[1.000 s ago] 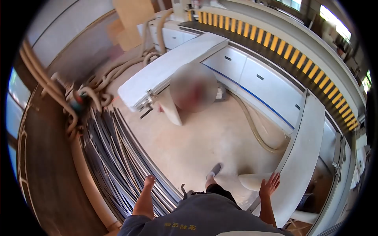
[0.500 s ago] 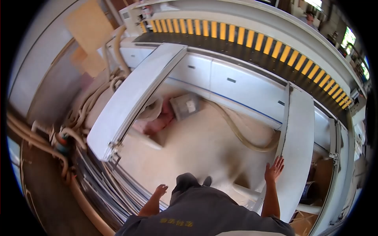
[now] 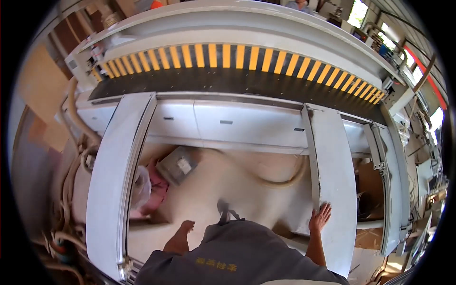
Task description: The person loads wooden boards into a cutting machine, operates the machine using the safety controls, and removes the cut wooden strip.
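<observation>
My right hand (image 3: pixel 320 217) lies flat along the near inner edge of the right support table (image 3: pixel 335 175), with its fingers stretched out and nothing in it. My left hand (image 3: pixel 187 226) hangs in the air over the floor, between the two support tables, its fingers loosely bent and a little apart. It touches nothing that I can see. The left support table (image 3: pixel 111 175), long and pale, is the nearest large thing beyond that hand. Both tables run out from a wide machine with a black bed (image 3: pixel 228 85).
Yellow-and-black stripes (image 3: pixel 226 56) mark the machine's beam. On the floor lie a grey box (image 3: pixel 178 165), a pink bag (image 3: pixel 156 190) and a curved hose (image 3: pixel 280 183). More hoses (image 3: pixel 71 175) crowd the left side. A rail frame (image 3: pixel 387 185) stands at right. Another person (image 3: pixel 299 5) is behind the machine.
The view has turned right and levelled, so the machine now lies across the front. My right hand stays on the right table. My left hand still hangs free, and my foot has moved forward.
</observation>
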The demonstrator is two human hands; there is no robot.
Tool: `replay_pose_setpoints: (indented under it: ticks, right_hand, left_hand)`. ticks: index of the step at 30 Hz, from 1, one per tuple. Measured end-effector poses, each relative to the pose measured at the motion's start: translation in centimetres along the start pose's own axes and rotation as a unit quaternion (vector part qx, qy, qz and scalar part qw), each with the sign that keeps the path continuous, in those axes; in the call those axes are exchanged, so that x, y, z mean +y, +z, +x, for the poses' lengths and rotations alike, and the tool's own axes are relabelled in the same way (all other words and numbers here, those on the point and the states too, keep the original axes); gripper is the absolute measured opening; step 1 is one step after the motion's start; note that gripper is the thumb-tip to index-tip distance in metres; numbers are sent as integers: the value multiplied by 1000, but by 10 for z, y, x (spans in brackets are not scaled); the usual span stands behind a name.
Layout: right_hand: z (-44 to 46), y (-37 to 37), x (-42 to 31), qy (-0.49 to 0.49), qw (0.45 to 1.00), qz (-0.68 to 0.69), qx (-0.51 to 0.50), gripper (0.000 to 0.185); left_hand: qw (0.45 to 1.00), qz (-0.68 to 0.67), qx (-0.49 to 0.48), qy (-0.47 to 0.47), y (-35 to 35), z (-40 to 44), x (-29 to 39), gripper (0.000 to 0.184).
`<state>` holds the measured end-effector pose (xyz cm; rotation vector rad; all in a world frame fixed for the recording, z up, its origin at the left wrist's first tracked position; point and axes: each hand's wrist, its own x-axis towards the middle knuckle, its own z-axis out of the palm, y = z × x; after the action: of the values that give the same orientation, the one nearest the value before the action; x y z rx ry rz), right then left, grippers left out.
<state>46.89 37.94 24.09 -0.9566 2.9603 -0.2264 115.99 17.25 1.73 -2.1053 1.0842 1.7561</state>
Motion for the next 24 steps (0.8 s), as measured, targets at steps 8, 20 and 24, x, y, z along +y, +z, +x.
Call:
replay_pose_setpoints:
  ticks: [8, 20, 24]
  right_hand:
    - [24, 22, -13, 113, 993, -16, -31, 83]
    - [225, 49, -115, 85, 989, 91, 81, 80]
    - [342, 49, -162, 42, 984, 127, 119, 81]
  left_hand:
    - [912, -132, 95, 376, -106, 97, 292, 25]
    - [975, 90, -153, 136, -95, 102, 269, 36]
    - [991, 71, -104, 49, -102, 50, 251, 37]
